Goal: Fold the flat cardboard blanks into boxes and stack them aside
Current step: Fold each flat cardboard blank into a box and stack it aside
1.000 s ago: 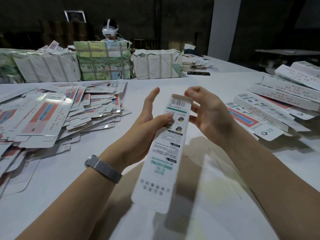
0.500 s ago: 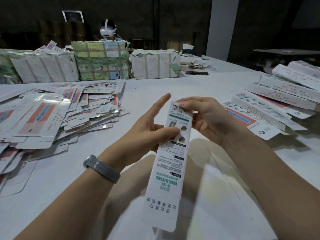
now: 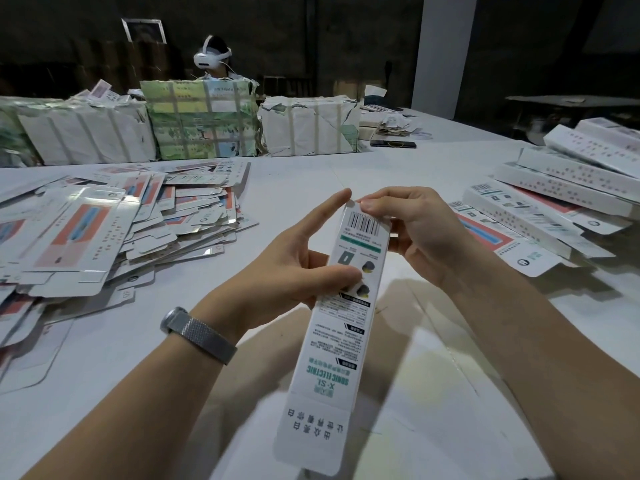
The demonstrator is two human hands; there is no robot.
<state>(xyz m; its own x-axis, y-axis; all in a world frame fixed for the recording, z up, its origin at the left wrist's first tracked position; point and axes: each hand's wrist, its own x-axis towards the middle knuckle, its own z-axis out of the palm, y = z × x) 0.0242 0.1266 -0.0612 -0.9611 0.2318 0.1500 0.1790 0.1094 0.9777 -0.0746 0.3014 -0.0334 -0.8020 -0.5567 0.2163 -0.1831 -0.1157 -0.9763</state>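
A long, narrow white box [image 3: 341, 334] with a barcode and green print is held above the table, far end up, its near flap hanging open. My left hand [image 3: 294, 271] grips its upper part, thumb across the printed face, index finger stretched up along the left edge. My right hand [image 3: 412, 230] curls over the far top end and presses the end flap with its fingertips. A heap of flat blanks [image 3: 114, 233] spreads over the table's left side. Several folded boxes [image 3: 568, 199] are stacked at the right.
Wrapped bundles [image 3: 201, 123] line the far edge of the white table [image 3: 301, 174], and a person in a white headset [image 3: 211, 58] sits behind them. A dark phone [image 3: 393, 144] lies by the bundles. A pale pillar [image 3: 440, 50] stands behind.
The box has come closer to me and tilted more upright. My right hand's fingers have closed down over the top flap, and my left index finger has risen along the box's edge.
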